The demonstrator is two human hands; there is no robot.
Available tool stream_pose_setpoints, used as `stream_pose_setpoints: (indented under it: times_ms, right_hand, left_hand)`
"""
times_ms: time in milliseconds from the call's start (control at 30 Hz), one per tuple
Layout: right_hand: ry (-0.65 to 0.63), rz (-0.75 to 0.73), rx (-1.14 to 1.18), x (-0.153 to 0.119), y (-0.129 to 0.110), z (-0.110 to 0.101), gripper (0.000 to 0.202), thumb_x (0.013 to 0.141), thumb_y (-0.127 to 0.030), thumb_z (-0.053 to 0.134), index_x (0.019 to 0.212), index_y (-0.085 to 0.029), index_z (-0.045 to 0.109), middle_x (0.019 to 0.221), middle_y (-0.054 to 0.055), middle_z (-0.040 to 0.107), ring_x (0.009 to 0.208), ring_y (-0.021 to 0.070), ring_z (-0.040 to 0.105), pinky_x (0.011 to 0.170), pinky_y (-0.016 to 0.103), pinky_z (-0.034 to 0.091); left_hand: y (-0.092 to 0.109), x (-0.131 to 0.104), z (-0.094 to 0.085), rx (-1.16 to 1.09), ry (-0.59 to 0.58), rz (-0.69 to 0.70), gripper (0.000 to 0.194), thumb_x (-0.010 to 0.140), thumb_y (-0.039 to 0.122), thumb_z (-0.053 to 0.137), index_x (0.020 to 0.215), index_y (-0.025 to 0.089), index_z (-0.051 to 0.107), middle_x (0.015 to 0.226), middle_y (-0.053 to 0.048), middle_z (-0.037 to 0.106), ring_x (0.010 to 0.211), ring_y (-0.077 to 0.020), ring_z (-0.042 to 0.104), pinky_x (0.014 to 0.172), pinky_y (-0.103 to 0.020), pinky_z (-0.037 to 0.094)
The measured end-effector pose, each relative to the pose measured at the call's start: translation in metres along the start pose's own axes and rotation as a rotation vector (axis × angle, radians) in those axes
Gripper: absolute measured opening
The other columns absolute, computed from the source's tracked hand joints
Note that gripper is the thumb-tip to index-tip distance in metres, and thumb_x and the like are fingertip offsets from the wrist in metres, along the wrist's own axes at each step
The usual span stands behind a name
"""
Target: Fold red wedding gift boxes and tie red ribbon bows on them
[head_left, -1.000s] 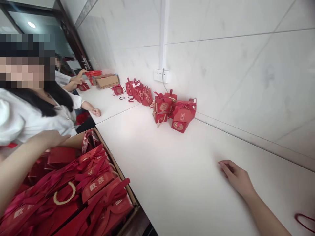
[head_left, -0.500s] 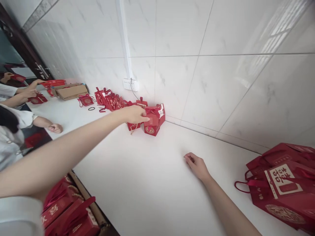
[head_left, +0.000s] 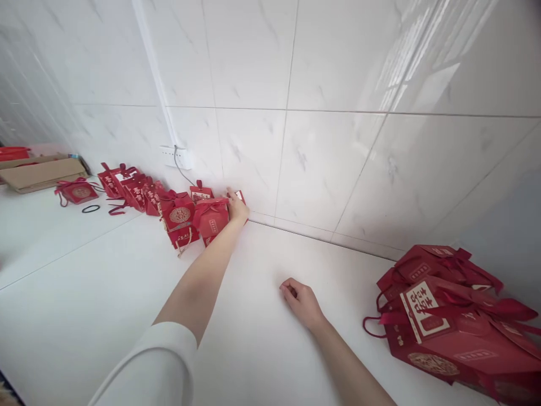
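My left hand (head_left: 237,207) reaches to the red gift boxes near the wall, at the right side of a red box with a bow (head_left: 212,217). Its fingers are partly spread and touch the boxes there; whether they grip one I cannot tell. Behind the hand, part of another red and white box (head_left: 240,195) shows. My right hand (head_left: 302,301) rests on the white table (head_left: 253,338) with its fingers curled; nothing shows in them.
Several red boxes (head_left: 135,190) line the wall to the left, with a small red box (head_left: 80,192), a black ring (head_left: 91,208) and a cardboard box (head_left: 44,173) beyond. Large red gift boxes (head_left: 465,332) stand at the right. A socket (head_left: 175,157) is on the wall.
The view has turned right. My left hand has moved from the front of the bow-tied box to its right side. My right hand stays curled on the table. The people have left view.
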State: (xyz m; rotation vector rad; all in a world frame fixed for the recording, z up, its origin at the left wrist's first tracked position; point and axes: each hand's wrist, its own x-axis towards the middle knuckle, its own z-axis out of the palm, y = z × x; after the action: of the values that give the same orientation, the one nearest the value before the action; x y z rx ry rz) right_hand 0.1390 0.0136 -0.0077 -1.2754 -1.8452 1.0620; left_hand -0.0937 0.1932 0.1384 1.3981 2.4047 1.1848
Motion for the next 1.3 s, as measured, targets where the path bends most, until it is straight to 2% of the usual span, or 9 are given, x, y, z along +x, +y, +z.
stream_pose_setpoints:
  times_ms: [100,200,367,467,600,700,867,1067,1300]
  right_hand:
    - [-0.008,0.012,0.011,0.001,-0.001,-0.001,0.026,0.091,-0.045,0.045,0.083,-0.025,0.060,0.070,-0.001,0.058,0.063,0.0166,0.048,0.062,0.029,0.038]
    - [-0.009,0.002,0.020,0.000,0.000,-0.002,0.025,0.092,-0.044,0.045,0.083,-0.025,0.059,0.071,-0.001,0.058,0.064,0.0167,0.048,0.062,0.029,0.038]
    - [0.030,-0.043,0.044,0.000,0.001,0.001,0.026,0.092,-0.043,0.047,0.081,-0.025,0.061,0.068,-0.001,0.058,0.060,0.0163,0.049,0.058,0.029,0.039]
    - [0.146,-0.100,0.077,0.004,-0.004,-0.005,0.026,0.092,-0.044,0.047,0.086,-0.023,0.062,0.072,0.001,0.062,0.059,0.0161,0.052,0.059,0.030,0.043]
    - [0.468,-0.172,0.115,0.012,-0.032,-0.037,0.027,0.092,-0.046,0.048,0.101,-0.022,0.058,0.102,0.007,0.064,0.080,0.0187,0.058,0.065,0.030,0.047]
    - [0.562,-0.265,0.197,0.008,-0.063,-0.068,0.030,0.091,-0.050,0.052,0.103,-0.023,0.058,0.111,0.008,0.062,0.094,0.0209,0.059,0.069,0.030,0.049]
    - [0.369,-0.364,0.321,-0.011,-0.085,-0.077,0.032,0.094,-0.050,0.048,0.108,-0.024,0.060,0.113,0.006,0.065,0.103,0.0211,0.061,0.095,0.038,0.045]
    - [0.383,-0.140,0.429,-0.025,-0.047,-0.022,0.042,0.093,-0.057,0.045,0.121,-0.026,0.053,0.115,0.006,0.067,0.103,0.0248,0.064,0.088,0.039,0.051]
    - [0.308,-0.081,0.644,-0.023,-0.019,0.006,0.055,0.091,-0.061,0.046,0.136,-0.029,0.048,0.135,0.004,0.059,0.122,0.0261,0.056,0.103,0.042,0.046]
  left_hand:
    - [-0.010,0.012,0.000,0.100,-0.026,0.015,0.081,0.085,0.013,0.063,0.151,0.005,0.016,0.145,-0.029,0.036,0.132,-0.0345,0.043,0.105,-0.049,0.041]
    - [-0.009,0.014,-0.007,0.190,-0.089,0.075,0.045,0.092,0.028,0.058,0.133,0.012,0.048,0.126,-0.015,0.057,0.111,-0.0249,0.059,0.095,-0.047,0.050]
    - [0.004,-0.012,-0.027,0.241,-0.200,0.264,0.031,0.085,0.015,0.060,0.116,0.014,0.063,0.109,-0.017,0.065,0.108,-0.0328,0.060,0.092,-0.050,0.045]
    - [0.010,-0.042,-0.045,0.185,-0.309,0.396,0.033,0.080,0.016,0.065,0.113,0.021,0.067,0.109,-0.013,0.068,0.102,-0.0298,0.062,0.084,-0.040,0.048]
    - [0.007,-0.092,-0.074,-0.037,-0.689,0.480,0.045,0.078,0.034,0.069,0.122,0.028,0.065,0.094,-0.004,0.072,0.056,-0.0146,0.059,0.055,-0.027,0.045]
    - [-0.004,-0.128,-0.085,-0.269,-0.963,0.455,0.053,0.073,0.042,0.072,0.122,0.024,0.064,0.088,-0.004,0.072,0.057,-0.0153,0.060,0.053,-0.027,0.044]
    - [-0.037,-0.177,-0.060,-0.520,-0.799,0.416,0.036,0.071,0.049,0.075,0.090,0.018,0.072,0.098,-0.007,0.071,0.095,-0.0250,0.065,0.082,-0.033,0.051]
    - [-0.077,-0.224,-0.006,-0.854,-0.720,0.187,0.057,0.085,0.058,0.058,0.128,0.021,0.056,0.125,-0.011,0.065,0.113,-0.0284,0.062,0.096,-0.042,0.049]
    - [-0.090,-0.234,0.016,-1.014,-0.724,0.069,0.060,0.090,0.061,0.046,0.135,0.021,0.051,0.131,-0.011,0.061,0.116,-0.0294,0.061,0.097,-0.043,0.050]
